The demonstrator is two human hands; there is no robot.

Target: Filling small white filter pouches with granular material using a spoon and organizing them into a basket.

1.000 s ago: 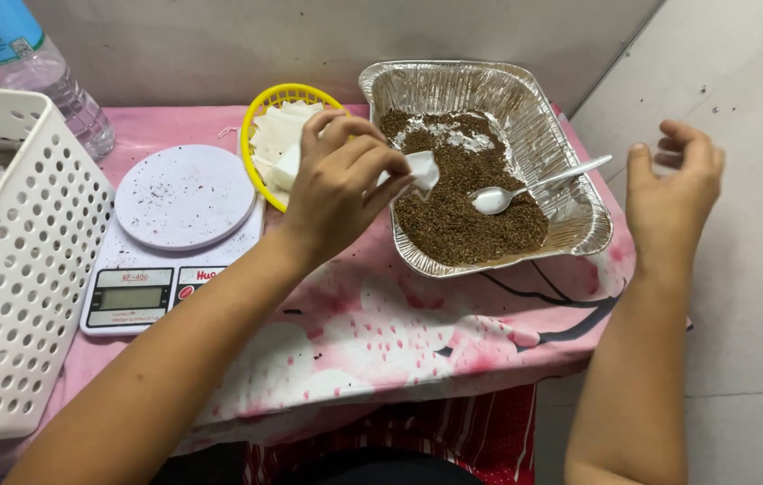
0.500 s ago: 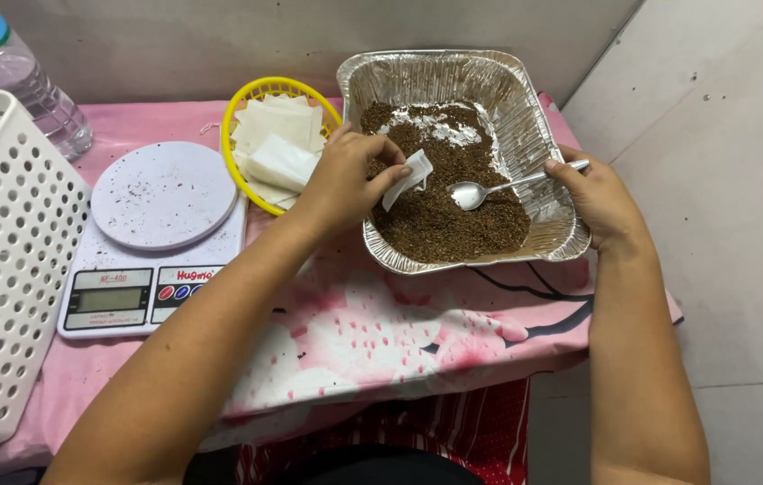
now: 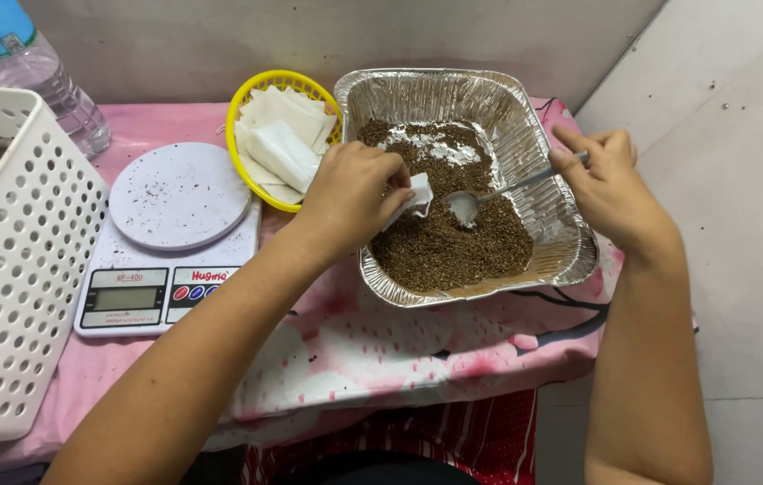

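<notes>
The filling step was in hand: the left hand [image 3: 350, 190] pinched a small white sachet [image 3: 416, 195] over the foil tray [image 3: 570, 256] of brown grains [image 3: 444, 247], right-hand fingers [image 3: 579, 154] gripping the spoon [image 3: 489, 196] just right of it. Scooping grains into the sachet's mouth seemed next.

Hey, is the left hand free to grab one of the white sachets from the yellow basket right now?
Probably not yet: the left hand already pinches a small white sachet over the foil tray, though the yellow basket sits close, unobstructed.
</notes>
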